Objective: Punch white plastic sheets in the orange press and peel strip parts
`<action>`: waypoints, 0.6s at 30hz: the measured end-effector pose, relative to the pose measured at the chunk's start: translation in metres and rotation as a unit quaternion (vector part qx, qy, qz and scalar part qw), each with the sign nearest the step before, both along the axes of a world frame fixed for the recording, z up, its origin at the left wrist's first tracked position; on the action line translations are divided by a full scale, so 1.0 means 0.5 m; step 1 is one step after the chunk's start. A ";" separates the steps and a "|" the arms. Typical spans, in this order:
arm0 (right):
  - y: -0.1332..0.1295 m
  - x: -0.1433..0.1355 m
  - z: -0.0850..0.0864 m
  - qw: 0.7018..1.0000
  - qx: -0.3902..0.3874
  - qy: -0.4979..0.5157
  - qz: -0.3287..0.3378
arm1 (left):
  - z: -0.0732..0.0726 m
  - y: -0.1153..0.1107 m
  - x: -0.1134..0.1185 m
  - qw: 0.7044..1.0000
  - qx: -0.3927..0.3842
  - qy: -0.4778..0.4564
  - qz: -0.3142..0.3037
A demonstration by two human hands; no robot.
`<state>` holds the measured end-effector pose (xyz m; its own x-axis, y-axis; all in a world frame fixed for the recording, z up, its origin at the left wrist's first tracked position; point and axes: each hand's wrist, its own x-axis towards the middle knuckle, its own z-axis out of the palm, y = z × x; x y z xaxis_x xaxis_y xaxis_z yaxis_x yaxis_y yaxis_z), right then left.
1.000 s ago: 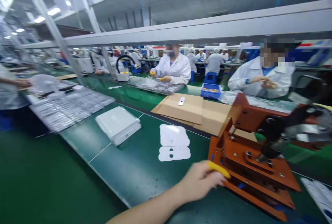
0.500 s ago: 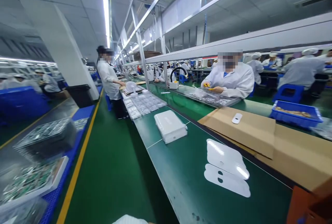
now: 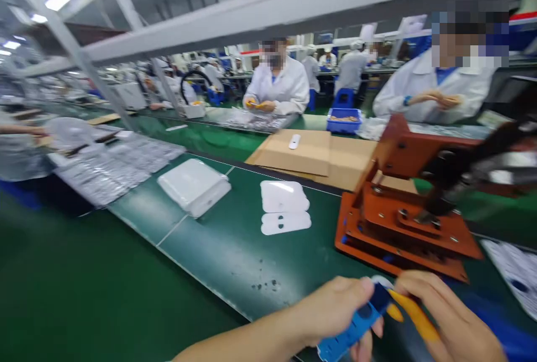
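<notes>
- White plates (image 3: 285, 209) lie on the belt, well left of our hands.
- Left hand (image 3: 335, 309) pinches blue strip (image 3: 356, 325), at bottom edge.
- Right hand (image 3: 448, 320), yellow-capped fingers (image 3: 413, 311) closed on its tip.
- Orange press jig (image 3: 403, 222) unloaded: strip looks not yet fed.

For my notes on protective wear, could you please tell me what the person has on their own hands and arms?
Both hands are bare of gloves. The left hand leads into an uncovered forearm with no sleeve in view. The right hand wears yellow finger covers on at least two fingers. No watch or rings visible.
</notes>
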<state>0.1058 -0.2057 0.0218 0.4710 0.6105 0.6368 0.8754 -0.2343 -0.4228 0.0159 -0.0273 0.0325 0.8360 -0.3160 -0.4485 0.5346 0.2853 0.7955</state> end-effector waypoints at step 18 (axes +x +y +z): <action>-0.248 -0.013 -0.061 0.887 -0.022 0.250 -0.388 | 0.031 0.165 0.041 0.866 -0.138 -0.125 0.464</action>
<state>0.0992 -0.3297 -0.0085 0.9768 -0.0014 0.2142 0.1499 -0.7099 -0.6882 0.0364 0.0551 0.0482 0.8478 0.4777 -0.2305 -0.2063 0.6974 0.6864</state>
